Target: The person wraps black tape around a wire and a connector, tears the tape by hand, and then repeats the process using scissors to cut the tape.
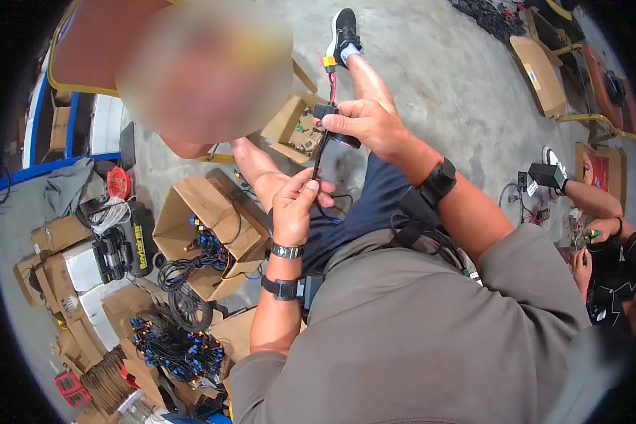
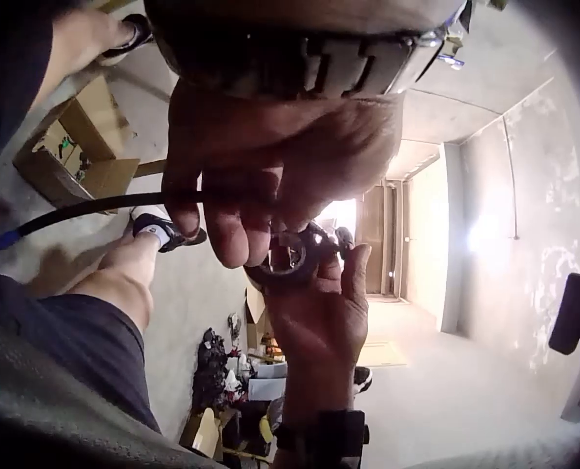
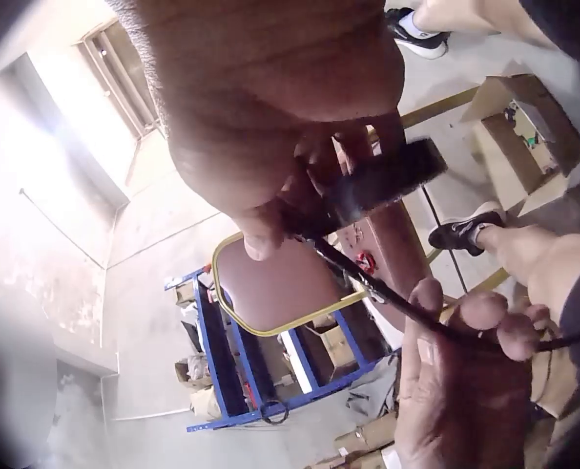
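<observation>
My left hand (image 1: 295, 208) pinches a thin black cable (image 1: 321, 152) between thumb and fingers, above my lap. Higher up, my right hand (image 1: 371, 127) holds the cable's other stretch together with a black ring-shaped roll of tape (image 3: 388, 181). In the left wrist view the roll's open centre shows within the right fingers. A small black block (image 1: 323, 111) sits by the right thumb. Beyond it, red and black wires run to a yellow connector (image 1: 330, 62). The cable is stretched straight between both hands, and its blue-tipped end (image 2: 5, 240) trails past the left hand.
An open carton (image 1: 212, 205) of black cables stands at left, with a heap of blue-ended cables (image 1: 177, 350) nearer. A small box (image 1: 293, 131) of parts lies on the floor ahead. Another person sits close at upper left; another person's hands (image 1: 601, 230) work at far right.
</observation>
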Demonstrator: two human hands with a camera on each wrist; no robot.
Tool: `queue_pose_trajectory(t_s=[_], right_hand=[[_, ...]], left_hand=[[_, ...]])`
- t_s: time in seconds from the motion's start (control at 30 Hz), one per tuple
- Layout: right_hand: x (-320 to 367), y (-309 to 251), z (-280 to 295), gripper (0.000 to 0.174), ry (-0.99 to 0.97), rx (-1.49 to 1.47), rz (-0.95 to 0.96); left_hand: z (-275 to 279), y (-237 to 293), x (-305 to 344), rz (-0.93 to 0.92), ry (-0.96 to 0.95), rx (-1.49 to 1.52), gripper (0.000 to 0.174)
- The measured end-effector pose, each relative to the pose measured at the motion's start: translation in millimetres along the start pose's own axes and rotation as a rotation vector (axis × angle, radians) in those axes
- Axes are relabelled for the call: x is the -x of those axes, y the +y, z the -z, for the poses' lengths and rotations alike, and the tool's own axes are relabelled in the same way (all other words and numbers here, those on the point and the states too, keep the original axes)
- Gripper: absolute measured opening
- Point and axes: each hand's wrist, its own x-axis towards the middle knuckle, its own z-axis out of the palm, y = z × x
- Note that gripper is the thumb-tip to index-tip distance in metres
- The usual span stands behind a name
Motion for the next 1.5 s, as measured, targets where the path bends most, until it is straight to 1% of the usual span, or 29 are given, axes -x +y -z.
queue_pose_trajectory(t_s=[0.1, 0.2, 0.37, 0.53, 0.63, 0.8, 0.83, 0.93, 1.07, 1.13, 1.23, 1.33, 1.43, 1.5], right_hand=[[-3.2, 3.9, 1.3, 0.035, 0.014, -0.158, -0.021], [-9.1, 11.1, 8.0, 0.038, 0.020, -0.224, -0.065], [-14.9, 21.8, 14.1, 0.036, 0.011, -0.243, -0.100], [-9.3, 6.7, 2.7, 0.033, -0.034, -0.220, -0.140], [-8.2, 5.8, -6.6, 0.029, -0.049, -0.213, -0.135], [-5.7, 6.0, -17.9, 0.026, -0.105, -0.228, -0.135], [-6.1, 8.4, -18.8, 0.027, -0.119, -0.271, -0.118], [-9.0, 14.3, -16.7, 0.028, -0.099, -0.182, -0.106], [-5.7, 13.0, -17.3, 0.029, -0.150, -0.260, -0.093], [-2.5, 10.6, -12.9, 0.032, -0.204, -0.272, -0.083], [2.3, 7.3, -7.9, 0.041, -0.260, -0.235, -0.017], [5.8, 10.4, -7.0, 0.046, -0.263, -0.186, 0.002], [4.5, 11.4, -9.1, 0.045, -0.248, -0.063, 0.004], [0.4, 14.4, -10.6, 0.044, -0.287, -0.035, 0.082]], left_hand=[[-5.3, 3.8, 1.5, -0.016, 0.028, 0.010, 0.033], [-7.0, 5.2, -0.2, -0.029, 0.033, 0.009, 0.033], [-7.6, 6.6, -1.9, -0.017, 0.022, -0.002, 0.033], [-11.7, 14.0, -6.3, 0.005, 0.063, -0.071, 0.033], [-20.6, 24.3, -11.4, 0.018, 0.056, -0.037, 0.032], [-24.2, 29.0, -22.5, 0.028, 0.128, -0.168, 0.028], [-23.9, 29.2, -23.6, 0.027, 0.144, -0.200, 0.027], [-28.5, 24.8, -25.0, -0.065, 0.208, -0.158, 0.024], [-29.9, 28.5, -25.3, -0.084, 0.234, -0.159, 0.021], [-29.9, 31.6, -22.9, -0.116, 0.257, -0.196, 0.020], [-25.8, 32.1, -21.9, -0.127, 0.259, -0.166, 0.018], [-23.9, 33.0, -21.4, -0.157, 0.235, -0.120, 0.016], [-15.7, 32.3, -24.0, -0.194, 0.143, -0.071, 0.014], [-15.5, 35.7, -24.3, -0.190, 0.134, -0.024, 0.014]])
